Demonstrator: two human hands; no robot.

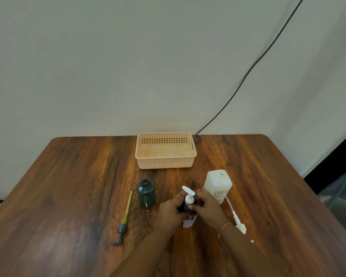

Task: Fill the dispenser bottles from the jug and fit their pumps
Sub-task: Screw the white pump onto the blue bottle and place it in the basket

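Note:
A dark bottle with a white label (188,221) stands near the table's middle, with a white pump (188,193) seated in its neck. My left hand (171,209) grips the bottle's body. My right hand (207,206) holds the pump's collar from the right. A dark green bottle (146,192) stands open-necked to the left, no pump in it. Its grey pump with a yellow tube (124,218) lies flat further left. A white translucent bottle (218,184) stands behind my right hand. Another white pump with its tube (237,218) lies to the right.
A peach perforated basket (165,165) sits at the back of the wooden table (68,186), nothing in it. A black cable (248,72) runs down the wall behind.

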